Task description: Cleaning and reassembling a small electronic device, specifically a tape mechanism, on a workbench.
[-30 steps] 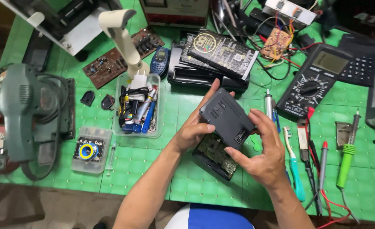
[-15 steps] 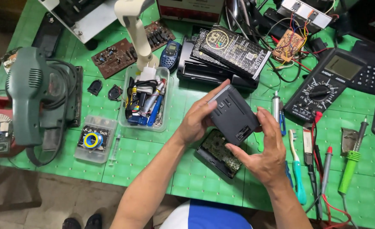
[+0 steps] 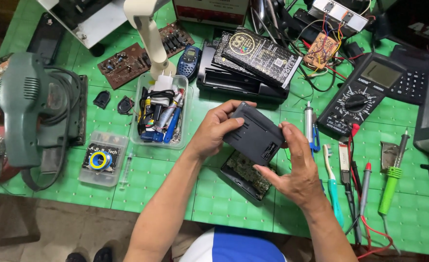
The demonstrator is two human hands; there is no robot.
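Both hands gripped the dark plastic cover (image 3: 255, 133) at frame centre.
Since a second earlier it had tilted flatter; left hand (image 3: 214, 131) and right hand (image 3: 297, 170) fingers curled closed on its edges, above the opened device (image 3: 246, 175).

Your bare green mat (image 3: 166, 177) lies left of the open circuit board tray (image 3: 246, 175): room there. Right side crowded: toothbrush (image 3: 332, 182), probes (image 3: 362, 187), green screwdriver (image 3: 390, 182). Ahead, clear parts box (image 3: 158, 114) and stacked black devices (image 3: 248, 68) block reach.

L hand (image 3: 213, 133), R hand (image 3: 296, 171): fingers curled (gripping).
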